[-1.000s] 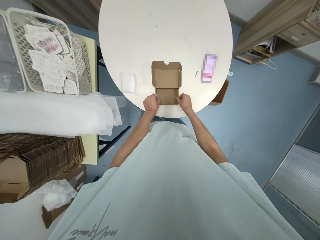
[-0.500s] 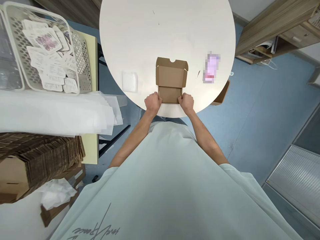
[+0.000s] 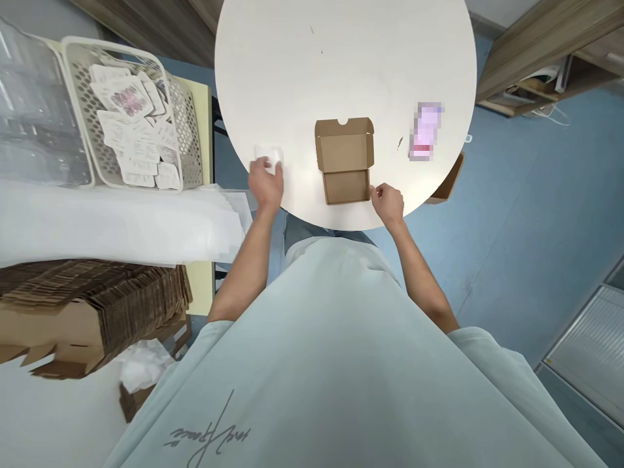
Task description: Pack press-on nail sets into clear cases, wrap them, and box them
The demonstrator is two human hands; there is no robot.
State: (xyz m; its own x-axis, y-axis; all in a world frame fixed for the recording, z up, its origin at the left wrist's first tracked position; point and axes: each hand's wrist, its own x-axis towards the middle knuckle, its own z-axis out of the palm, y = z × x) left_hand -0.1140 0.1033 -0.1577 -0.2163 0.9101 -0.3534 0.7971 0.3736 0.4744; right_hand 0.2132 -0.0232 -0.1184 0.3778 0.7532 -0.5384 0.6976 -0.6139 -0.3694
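On the round white table point(image 3: 341, 71) sits an open cardboard mailer box point(image 3: 345, 153). The right hand point(image 3: 389, 205) is at its right wall, its grip impossible to tell. The left hand point(image 3: 266, 186), thumb and fingers apart, is over a small white packet point(image 3: 270, 153) left of the box.

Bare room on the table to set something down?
Most: far half of the round table, bar small marks, beyond the open box and pixelated item. Narrower: between left hand and box. Crowded: the box's right side, where the right hand sits, and the white packet at the left hand.
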